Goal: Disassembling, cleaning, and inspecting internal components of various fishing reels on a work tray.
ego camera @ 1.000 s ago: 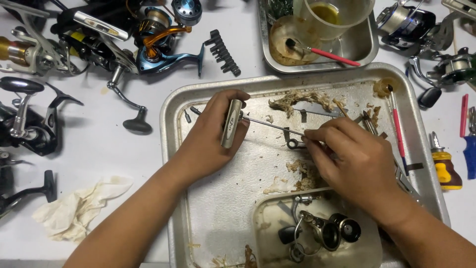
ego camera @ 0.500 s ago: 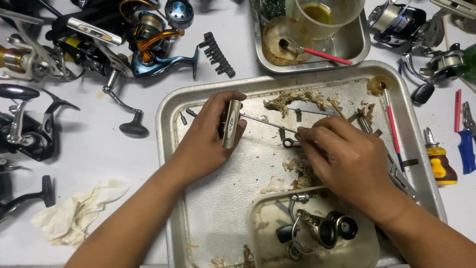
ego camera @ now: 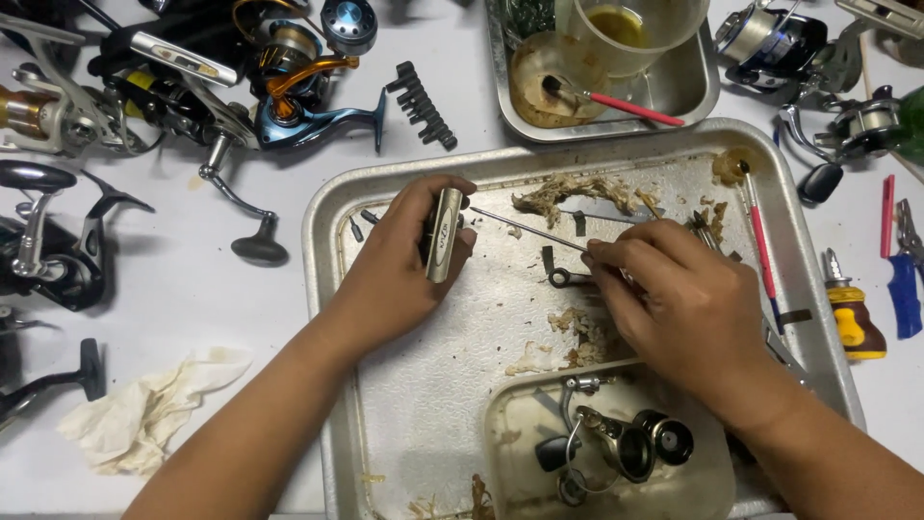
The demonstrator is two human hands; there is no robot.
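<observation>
Two bare hands work over a greasy metal tray (ego camera: 322,250) in the head view. The left hand (ego camera: 399,265) is clenched around a silver spool-shaped reel part (ego camera: 444,234); the right hand (ego camera: 688,308) pinches the far end of a thin steel shaft (ego camera: 527,229) running into that part, both held just above the tray's middle. Grease on the fingers could let the shaft slip, or a skewed push could bend it. Clumps of old grease (ego camera: 563,193) lie nearby and might foul it. No packages or signs show; the silver part bears a small dark marking, and a stubby yellow screwdriver (ego camera: 852,323) lies right of the tray.
</observation>
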